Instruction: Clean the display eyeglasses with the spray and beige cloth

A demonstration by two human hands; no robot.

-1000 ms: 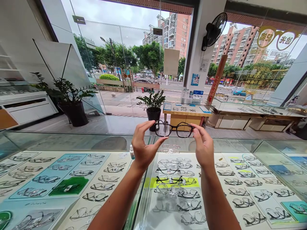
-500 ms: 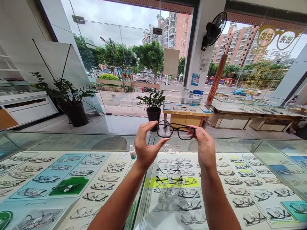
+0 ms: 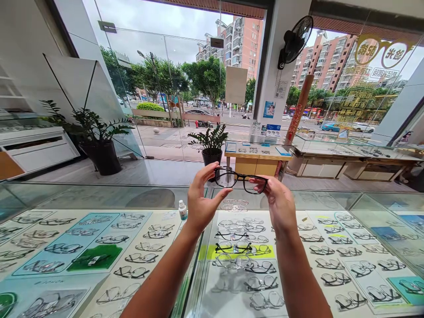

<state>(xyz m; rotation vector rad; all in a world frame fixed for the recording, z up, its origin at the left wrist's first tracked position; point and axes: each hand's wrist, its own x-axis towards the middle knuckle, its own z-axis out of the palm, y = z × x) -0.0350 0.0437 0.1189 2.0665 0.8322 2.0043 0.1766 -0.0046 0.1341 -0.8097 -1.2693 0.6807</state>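
A pair of black-framed eyeglasses is held up above the glass display counter, its lenses side by side and tilted down toward the right. My left hand grips the left end of the frame, with the thumb below the left lens and the fingers at its upper corner. At the other end my right hand pinches the frame near the right lens, and some fingers show through that lens. The temples are mostly hidden behind the front.
Rows of eyeglasses lie inside the counter. A small white bottle stands left of my left hand. Beyond are potted plants, a low display table, glass doors and a wall fan.
The eyeglasses have tilted, their right side now lower, and shifted slightly left. My right hand has moved a little left, and more of its fingers show behind the right lens.
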